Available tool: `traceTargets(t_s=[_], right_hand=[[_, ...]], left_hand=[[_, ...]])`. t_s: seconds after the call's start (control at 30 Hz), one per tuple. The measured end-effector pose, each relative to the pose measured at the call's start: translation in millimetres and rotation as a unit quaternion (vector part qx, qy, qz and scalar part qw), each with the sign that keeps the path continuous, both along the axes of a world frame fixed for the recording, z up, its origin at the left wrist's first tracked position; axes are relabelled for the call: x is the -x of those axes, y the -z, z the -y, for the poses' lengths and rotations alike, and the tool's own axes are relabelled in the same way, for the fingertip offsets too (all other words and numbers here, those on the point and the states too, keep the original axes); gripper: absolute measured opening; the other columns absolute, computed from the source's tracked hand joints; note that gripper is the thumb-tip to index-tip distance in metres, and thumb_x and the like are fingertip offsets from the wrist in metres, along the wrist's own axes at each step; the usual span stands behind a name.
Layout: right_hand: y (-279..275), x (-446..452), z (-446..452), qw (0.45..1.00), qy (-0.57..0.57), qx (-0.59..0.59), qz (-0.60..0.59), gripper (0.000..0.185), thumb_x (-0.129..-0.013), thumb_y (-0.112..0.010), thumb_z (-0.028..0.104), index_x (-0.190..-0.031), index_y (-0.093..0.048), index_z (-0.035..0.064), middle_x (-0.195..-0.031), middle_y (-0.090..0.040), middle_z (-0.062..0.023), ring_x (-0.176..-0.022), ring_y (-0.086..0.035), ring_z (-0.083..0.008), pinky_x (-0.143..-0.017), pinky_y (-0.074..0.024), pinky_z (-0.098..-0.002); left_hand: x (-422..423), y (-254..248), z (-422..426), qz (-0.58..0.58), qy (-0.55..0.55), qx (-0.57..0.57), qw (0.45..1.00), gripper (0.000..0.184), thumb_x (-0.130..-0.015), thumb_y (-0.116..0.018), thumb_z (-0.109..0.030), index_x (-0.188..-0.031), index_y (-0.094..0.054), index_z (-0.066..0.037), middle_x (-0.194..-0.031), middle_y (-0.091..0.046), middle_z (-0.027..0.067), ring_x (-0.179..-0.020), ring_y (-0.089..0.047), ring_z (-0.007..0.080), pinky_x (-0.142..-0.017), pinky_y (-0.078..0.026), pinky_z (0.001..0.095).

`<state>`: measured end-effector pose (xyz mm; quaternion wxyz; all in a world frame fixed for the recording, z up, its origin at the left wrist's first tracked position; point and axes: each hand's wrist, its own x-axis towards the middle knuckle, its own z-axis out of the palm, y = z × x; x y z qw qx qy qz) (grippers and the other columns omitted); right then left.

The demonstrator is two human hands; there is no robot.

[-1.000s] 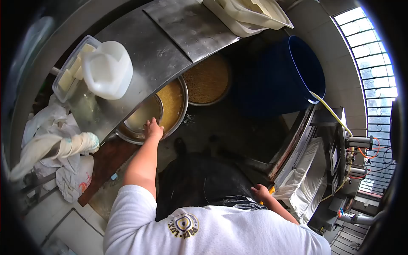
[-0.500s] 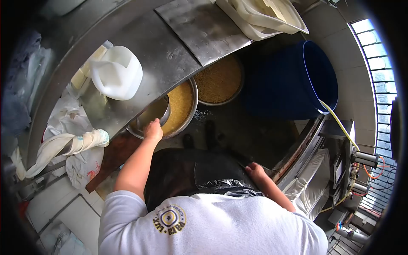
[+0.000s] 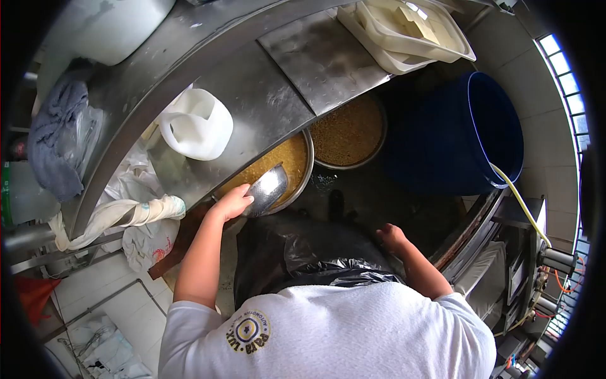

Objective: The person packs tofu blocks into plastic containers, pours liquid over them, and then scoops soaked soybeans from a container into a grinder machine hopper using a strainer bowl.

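Note:
My left hand (image 3: 233, 202) grips the rim of a shiny metal bowl (image 3: 268, 189). The bowl is tilted over a large metal basin (image 3: 308, 177) of yellowish, grainy contents, partly hidden under the steel counter. My right hand (image 3: 392, 238) hangs beside my black plastic apron (image 3: 303, 246), its fingers curled, and I see nothing in it. Behind the first basin stands a second basin (image 3: 350, 129), filled with brownish-yellow grains.
On the steel counter (image 3: 265, 95) are a cut white plastic jug (image 3: 199, 126) and stacked white trays (image 3: 410, 35). A large blue barrel (image 3: 451, 136) with a yellow hose (image 3: 521, 202) stands to the right. Twisted cloth (image 3: 120, 215) hangs at the left.
My left hand has tipped the metal bowl up, so more of its shiny surface shows, and moved it toward me. My right hand remains near the apron. The view has shifted.

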<state>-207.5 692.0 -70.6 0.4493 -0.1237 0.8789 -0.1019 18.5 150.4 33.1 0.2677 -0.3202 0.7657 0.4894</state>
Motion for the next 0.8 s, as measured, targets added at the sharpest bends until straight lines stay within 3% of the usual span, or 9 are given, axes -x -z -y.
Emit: traceTargets(t_s=[0.2,0.33,0.37,0.43,0.5,0.53,0.63,0.73,0.8], right_hand=[[-20,21,73,0.996,-0.036,0.082,0.007,0.047,-0.097,-0.067,0.044,-0.117,-0.073,0.0014,-0.115,-0.074,-0.0233,-0.114,-0.068,-0.0392,-0.099,-0.054,-0.0458],[-61,26,146,0.967,0.05,0.193,0.158,0.056,-0.1,-0.066,0.049,-0.126,-0.069,-0.0004,-0.112,-0.075,-0.0191,-0.105,-0.072,-0.0282,-0.091,-0.0571,-0.0414],[-66,24,161,0.947,0.094,0.211,0.222,0.054,-0.105,-0.06,0.047,-0.134,-0.065,0.002,-0.111,-0.071,-0.0121,-0.099,-0.071,-0.0178,-0.084,-0.059,-0.034],[-66,23,178,0.913,0.14,0.254,0.288,0.062,-0.104,-0.059,0.051,-0.143,-0.057,0.0029,-0.121,-0.069,-0.013,-0.1,-0.071,-0.0228,-0.085,-0.0596,-0.038],[-89,27,190,0.74,0.397,0.272,0.471,0.071,-0.102,-0.059,0.058,-0.147,-0.051,0.0042,-0.128,-0.067,-0.0142,-0.106,-0.07,-0.0273,-0.086,-0.0602,-0.044],[-89,32,189,0.736,0.405,0.274,0.469,0.071,-0.102,-0.059,0.058,-0.147,-0.051,0.0042,-0.128,-0.067,-0.0142,-0.106,-0.07,-0.0273,-0.086,-0.0602,-0.044],[-78,47,179,0.603,0.447,0.357,0.556,0.064,-0.102,-0.063,0.044,-0.153,-0.042,0.0105,-0.135,-0.062,-0.0183,-0.11,-0.069,-0.0345,-0.088,-0.0598,-0.0504],[-57,60,169,0.704,0.511,0.337,0.36,0.052,-0.092,-0.058,0.005,-0.144,-0.049,0.0088,-0.126,-0.065,-0.0171,-0.108,-0.069,-0.0333,-0.083,-0.0607,-0.0487],[-39,70,154,0.71,0.513,0.368,0.311,0.055,-0.091,-0.057,0.003,-0.144,-0.049,0.0084,-0.125,-0.065,-0.0167,-0.107,-0.069,-0.0318,-0.082,-0.0605,-0.0461]], left_hand=[[3,-27,0,-0.175,-0.154,-0.178,0.956,0.051,-0.104,-0.06,-0.013,-0.148,-0.045,0.007,-0.144,-0.058,0.0161,-0.133,-0.054,0.0235,-0.115,-0.039,0.0353],[23,-43,-36,-0.113,-0.038,-0.063,0.991,0.056,-0.104,-0.06,-0.012,-0.15,-0.039,0.012,-0.148,-0.055,0.0164,-0.137,-0.05,0.0215,-0.118,-0.035,0.0348],[38,-64,-59,-0.113,-0.022,-0.042,0.992,0.046,-0.103,-0.06,-0.014,-0.14,-0.049,0.01,-0.135,-0.064,0.019,-0.129,-0.058,0.0254,-0.112,-0.042,0.0365],[66,-79,-92,-0.075,0.113,0.05,0.99,0.028,-0.1,-0.061,-0.012,-0.122,-0.061,0.005,-0.117,-0.069,0.0212,-0.117,-0.064,0.0353,-0.103,-0.048,0.0426],[83,-73,-128,-0.197,0.196,0.112,0.954,0.014,-0.095,-0.061,-0.009,-0.106,-0.064,0.0,-0.104,-0.068,0.0221,-0.107,-0.064,0.0431,-0.095,-0.049,0.05],[91,-65,-143,-0.244,0.247,0.131,0.928,0.015,-0.093,-0.058,-0.007,-0.105,-0.066,-0.003,-0.104,-0.069,0.0206,-0.104,-0.063,0.0435,-0.093,-0.049,0.0518],[121,-56,-177,-0.178,0.359,0.19,0.896,0.016,-0.092,-0.056,-0.009,-0.104,-0.066,-0.008,-0.11,-0.067,0.0141,-0.11,-0.061,0.0338,-0.093,-0.047,0.0481],[154,-43,-182,-0.156,0.418,0.182,0.876,0.032,-0.093,-0.066,-0.025,-0.121,-0.064,-0.01,-0.128,-0.061,0.0147,-0.127,-0.054,0.0347,-0.106,-0.041,0.0533],[182,-38,-182,-0.208,0.4,0.222,0.865,0.062,-0.088,-0.077,-0.04,-0.14,-0.057,-0.013,-0.144,-0.052,0.0194,-0.139,-0.044,0.0396,-0.116,-0.032,0.0597]])
